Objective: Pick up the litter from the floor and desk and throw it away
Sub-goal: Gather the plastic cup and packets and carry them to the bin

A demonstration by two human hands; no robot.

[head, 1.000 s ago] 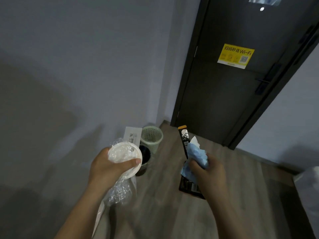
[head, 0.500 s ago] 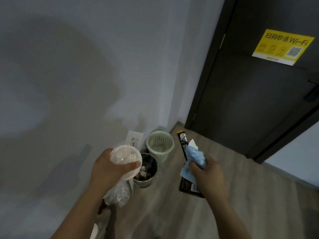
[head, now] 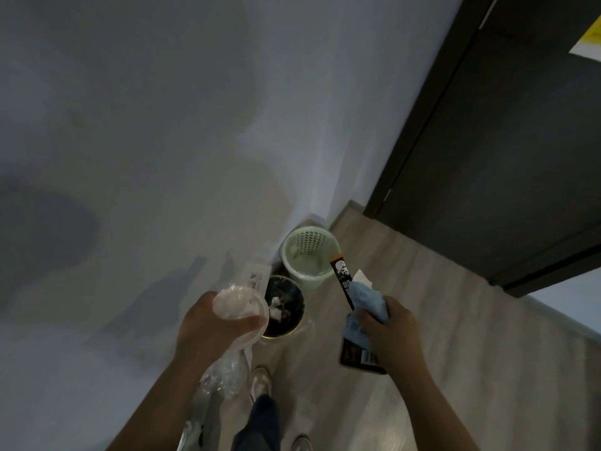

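Observation:
My left hand (head: pixel 211 330) grips a clear plastic cup lid (head: pixel 239 304) with crumpled clear wrap (head: pixel 227 375) hanging below it. My right hand (head: pixel 390 333) is closed on a wad of blue and white tissue (head: pixel 366 296) together with a black snack packet (head: pixel 341 275) whose lower end (head: pixel 359 356) sticks out under the hand. Just beyond both hands, two bins stand in the wall corner: a dark round bin (head: pixel 297 307) with litter inside and a pale green mesh bin (head: pixel 310 257). The lid is held beside the dark bin's rim.
A grey wall fills the left. A dark door (head: pixel 487 157) with a yellow sticker (head: pixel 588 43) stands at the right. The floor (head: pixel 455 336) is light wood. My shoe (head: pixel 260 384) and trouser leg show below, near the bins. White paper (head: pixel 257 271) leans against the wall.
I have walked closer to the bins, which now lie just beyond my hands. Both hands still hold the same litter. The door has slid toward the right edge.

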